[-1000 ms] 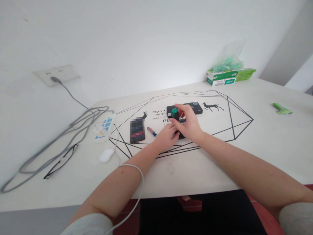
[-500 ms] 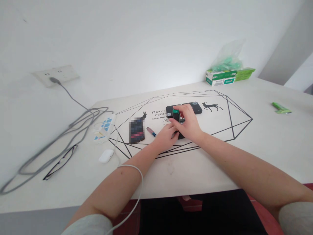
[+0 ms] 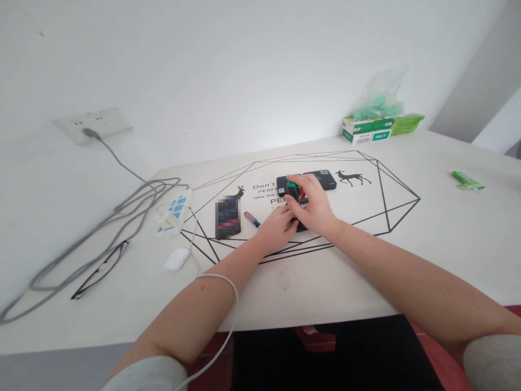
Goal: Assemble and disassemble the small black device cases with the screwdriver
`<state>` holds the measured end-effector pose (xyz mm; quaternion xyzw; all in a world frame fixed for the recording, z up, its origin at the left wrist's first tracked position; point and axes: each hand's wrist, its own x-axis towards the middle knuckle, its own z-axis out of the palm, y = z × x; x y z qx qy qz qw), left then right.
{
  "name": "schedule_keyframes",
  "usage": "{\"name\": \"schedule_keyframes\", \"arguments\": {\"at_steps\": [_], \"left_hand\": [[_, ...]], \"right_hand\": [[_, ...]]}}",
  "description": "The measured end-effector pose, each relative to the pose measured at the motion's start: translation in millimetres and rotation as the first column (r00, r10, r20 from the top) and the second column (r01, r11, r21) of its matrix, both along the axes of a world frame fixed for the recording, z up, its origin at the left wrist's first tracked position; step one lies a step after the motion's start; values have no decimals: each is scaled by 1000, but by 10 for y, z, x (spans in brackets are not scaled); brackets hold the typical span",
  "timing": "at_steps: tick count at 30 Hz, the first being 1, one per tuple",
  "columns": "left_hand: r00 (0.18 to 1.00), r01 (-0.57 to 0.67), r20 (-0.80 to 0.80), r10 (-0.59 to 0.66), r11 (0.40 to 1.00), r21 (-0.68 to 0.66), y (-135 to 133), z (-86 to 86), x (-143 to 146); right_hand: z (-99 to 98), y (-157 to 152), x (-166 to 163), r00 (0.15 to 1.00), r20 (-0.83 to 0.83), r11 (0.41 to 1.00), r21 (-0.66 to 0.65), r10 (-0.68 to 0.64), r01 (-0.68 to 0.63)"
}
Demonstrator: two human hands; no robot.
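Observation:
My right hand (image 3: 312, 206) is closed around a screwdriver with a green and black handle (image 3: 292, 190), held upright over a small black device (image 3: 301, 224) on the white table (image 3: 427, 239). My left hand (image 3: 275, 229) rests beside that device with its fingers curled against its left edge. Just behind my hands lie two flat black boxes (image 3: 321, 178), partly hidden by my fingers. A small blue and red screwdriver (image 3: 252, 219) lies just left of my left hand.
A phone (image 3: 228, 217) lies left of the small screwdriver. Farther left are a power strip (image 3: 174, 212) with grey cables, a white earbud case (image 3: 177, 259) and glasses (image 3: 100, 270). Green boxes with a plastic bag (image 3: 378, 122) stand at the back right; a green wrapper (image 3: 467, 180) lies far right.
The green-handled screwdriver has sunk slightly lower in my right hand, and the fingers have shifted round its handle. My left hand has stayed put.

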<state>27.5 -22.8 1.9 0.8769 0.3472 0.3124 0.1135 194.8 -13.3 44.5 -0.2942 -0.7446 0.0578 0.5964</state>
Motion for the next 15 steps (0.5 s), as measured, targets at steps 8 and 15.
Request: {"name": "schedule_keyframes", "arguments": {"at_steps": [8, 15], "left_hand": [[1000, 12, 27, -12, 1000, -11, 0, 10, -5], [999, 22, 36, -21, 999, -37, 10, 3, -10]], "right_hand": [[30, 1, 24, 1000, -20, 999, 41, -12, 13], [60, -12, 23, 998, -57, 998, 66, -18, 21]]}}
